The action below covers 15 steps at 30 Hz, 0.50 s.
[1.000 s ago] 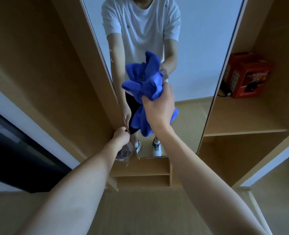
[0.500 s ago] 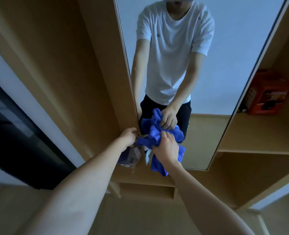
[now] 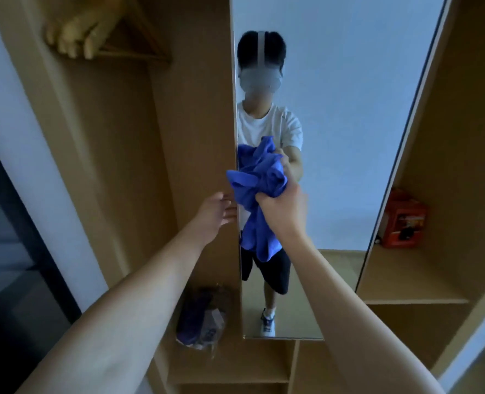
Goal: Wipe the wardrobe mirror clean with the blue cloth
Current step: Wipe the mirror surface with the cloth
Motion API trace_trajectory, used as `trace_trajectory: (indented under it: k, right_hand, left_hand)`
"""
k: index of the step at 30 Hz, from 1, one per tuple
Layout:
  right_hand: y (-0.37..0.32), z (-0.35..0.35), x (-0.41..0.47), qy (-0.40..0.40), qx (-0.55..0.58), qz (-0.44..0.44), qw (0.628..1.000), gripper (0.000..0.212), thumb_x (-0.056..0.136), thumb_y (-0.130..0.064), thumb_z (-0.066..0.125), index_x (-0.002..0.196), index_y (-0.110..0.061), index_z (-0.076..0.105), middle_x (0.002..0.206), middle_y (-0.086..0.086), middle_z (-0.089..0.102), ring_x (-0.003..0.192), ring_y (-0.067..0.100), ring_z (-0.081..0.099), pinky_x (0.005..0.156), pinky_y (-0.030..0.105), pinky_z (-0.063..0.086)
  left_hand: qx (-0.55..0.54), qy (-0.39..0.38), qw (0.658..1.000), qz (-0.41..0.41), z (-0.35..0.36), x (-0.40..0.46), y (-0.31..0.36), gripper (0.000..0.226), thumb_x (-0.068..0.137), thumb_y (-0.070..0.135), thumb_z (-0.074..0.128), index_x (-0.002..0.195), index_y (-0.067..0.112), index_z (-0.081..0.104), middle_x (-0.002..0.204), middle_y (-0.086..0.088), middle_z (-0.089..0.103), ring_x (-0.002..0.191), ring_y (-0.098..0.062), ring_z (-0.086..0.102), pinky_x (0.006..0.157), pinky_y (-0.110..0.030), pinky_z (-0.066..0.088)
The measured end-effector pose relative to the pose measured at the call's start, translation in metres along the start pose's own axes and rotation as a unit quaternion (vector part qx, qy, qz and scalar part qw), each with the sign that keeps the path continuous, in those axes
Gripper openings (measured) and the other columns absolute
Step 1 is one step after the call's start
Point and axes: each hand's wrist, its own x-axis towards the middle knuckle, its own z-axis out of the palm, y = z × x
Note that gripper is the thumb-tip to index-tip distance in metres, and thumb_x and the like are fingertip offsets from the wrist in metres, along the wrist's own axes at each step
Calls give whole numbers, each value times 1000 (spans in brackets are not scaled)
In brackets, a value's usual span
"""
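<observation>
The tall wardrobe mirror (image 3: 349, 109) stands in front of me and shows my reflection. My right hand (image 3: 284, 207) grips a bunched blue cloth (image 3: 257, 189) and holds it against the glass near the mirror's left edge, at about mid height. A tail of the cloth hangs down below the hand. My left hand (image 3: 217, 213) reaches toward the wooden panel beside the mirror's left edge, fingers loosely extended and holding nothing.
A clear plastic bag with something purple inside (image 3: 201, 317) lies on the low shelf left of the mirror. A red box (image 3: 403, 223) sits on the right shelf. Wooden hangers (image 3: 107, 32) hang at the top left. A dark glass door (image 3: 8, 280) is at far left.
My right hand has carried the cloth from the mirror's lower part up to mid height. The left hand has uncurled from a fist and moved up the mirror's left edge. The view tilted up.
</observation>
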Motion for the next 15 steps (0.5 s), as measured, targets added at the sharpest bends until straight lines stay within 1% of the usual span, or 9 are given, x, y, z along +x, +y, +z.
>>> trace_trajectory:
  k: [1, 2, 4, 6, 9, 13, 15]
  right_hand:
    - [-17, -2, 6, 10, 4, -13, 1000, 34, 69, -16, 63, 92, -34, 46, 76, -5, 67, 71, 17, 63, 61, 33, 52]
    - [-31, -3, 12, 20, 13, -19, 1000, 35, 70, -14, 63, 94, -34, 48, 79, -5, 67, 72, 16, 64, 60, 30, 50]
    - [-60, -4, 24, 42, 30, -25, 998, 33, 70, -14, 62, 99, -28, 54, 88, -3, 67, 77, 13, 64, 61, 27, 49]
    - [-89, -4, 38, 58, 29, -40, 997, 29, 70, -16, 62, 96, -27, 54, 87, -5, 65, 76, 12, 63, 61, 28, 48]
    - [-128, -7, 59, 76, 13, -55, 996, 24, 72, -13, 61, 93, -22, 51, 82, -5, 63, 72, 12, 61, 58, 31, 46]
    - [-169, -12, 85, 108, 18, -72, 991, 25, 68, -17, 60, 92, -21, 53, 86, -2, 65, 74, 16, 63, 64, 38, 54]
    - [-184, -14, 95, 120, 18, -86, 989, 26, 69, -16, 61, 93, -21, 53, 84, -4, 65, 74, 15, 63, 65, 37, 54]
  left_hand:
    - [-7, -18, 1000, 16, -1, -2, 19, 24, 106, 15, 36, 122, 12, 54, 106, -9, 65, 87, -25, 64, 86, -40, 54]
    - [-7, -31, 999, 30, -1, -4, 37, 23, 106, 15, 35, 115, 10, 56, 104, -10, 64, 83, -24, 64, 80, -37, 54]
    - [2, -42, 997, 58, -1, -6, 71, 20, 104, 10, 37, 105, 8, 57, 99, -13, 62, 78, -24, 62, 73, -34, 53]
    - [12, -56, 994, 88, -2, -6, 105, 20, 103, 9, 37, 104, 8, 57, 95, -12, 62, 78, -25, 61, 69, -33, 51]
    - [10, -75, 988, 138, -3, -11, 154, 28, 104, 12, 33, 95, 14, 60, 88, -7, 65, 76, -24, 63, 68, -33, 50]
    - [36, -89, 976, 194, -3, -16, 204, 28, 105, 14, 34, 96, 16, 61, 85, -5, 67, 73, -21, 65, 67, -32, 50]
    - [36, -89, 972, 213, -3, -14, 222, 27, 105, 12, 35, 105, 13, 62, 89, -6, 68, 73, -20, 66, 64, -30, 51]
